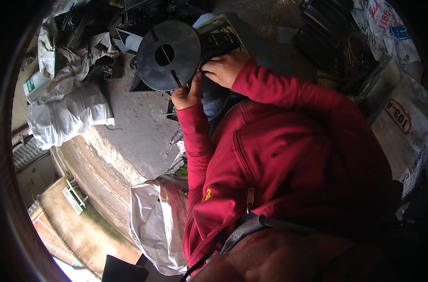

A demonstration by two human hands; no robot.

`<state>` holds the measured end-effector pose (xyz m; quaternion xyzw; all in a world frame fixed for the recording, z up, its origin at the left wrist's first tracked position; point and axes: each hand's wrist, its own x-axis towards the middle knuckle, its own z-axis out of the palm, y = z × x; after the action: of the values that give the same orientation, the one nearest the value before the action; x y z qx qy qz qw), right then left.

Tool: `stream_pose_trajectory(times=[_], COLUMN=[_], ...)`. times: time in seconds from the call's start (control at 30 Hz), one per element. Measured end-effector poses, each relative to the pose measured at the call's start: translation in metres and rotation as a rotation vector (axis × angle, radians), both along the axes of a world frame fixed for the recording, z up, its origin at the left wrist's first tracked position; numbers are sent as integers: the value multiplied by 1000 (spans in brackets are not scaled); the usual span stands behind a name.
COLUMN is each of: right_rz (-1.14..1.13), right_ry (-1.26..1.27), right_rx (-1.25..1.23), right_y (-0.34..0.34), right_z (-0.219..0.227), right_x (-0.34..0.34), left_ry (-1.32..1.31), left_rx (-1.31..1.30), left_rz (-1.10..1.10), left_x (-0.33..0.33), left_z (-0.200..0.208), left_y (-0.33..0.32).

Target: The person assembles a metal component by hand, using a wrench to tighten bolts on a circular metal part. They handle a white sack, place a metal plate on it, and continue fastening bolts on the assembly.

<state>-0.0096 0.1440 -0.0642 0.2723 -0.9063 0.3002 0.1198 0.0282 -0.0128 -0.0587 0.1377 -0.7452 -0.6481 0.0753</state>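
A round black plastic spool (150,66), with a hole in its middle and narrow slots in its face, lies in front of me, flat face up. My left hand (189,95) grips the near edge of the spool, thumb up against the rim and the other fingers mostly hidden. At the spool's right edge is my right hand (225,69), its fingers curled and the tips close to my left thumb. Whatever sits between those right fingertips is too small and dark to make out.
Black plastic parts (218,41) lie beyond the spool. White plastic bundles (70,113) stand at the left on the grey floor (141,122). A white sack (157,225) is beside my left arm, and large printed sacks (401,127) stand at the right.
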Motion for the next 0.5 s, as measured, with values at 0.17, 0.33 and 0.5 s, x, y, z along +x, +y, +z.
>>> stream_pose_trajectory(times=[0.17, 0.33, 0.5], right_rz=[-52, -83, -103], right_ry=[43, 91, 116], right_rx=[-16, -40, -57], right_y=[-7, -10, -12], right_z=[-1, -7, -5], right_x=[-1, -2, 2], left_ry=[19, 76, 44], left_rx=[-48, -81, 192], left_rz=[5, -11, -110], left_x=[-4, -7, 9], left_z=[-2, -6, -4], left_y=[0, 1, -8])
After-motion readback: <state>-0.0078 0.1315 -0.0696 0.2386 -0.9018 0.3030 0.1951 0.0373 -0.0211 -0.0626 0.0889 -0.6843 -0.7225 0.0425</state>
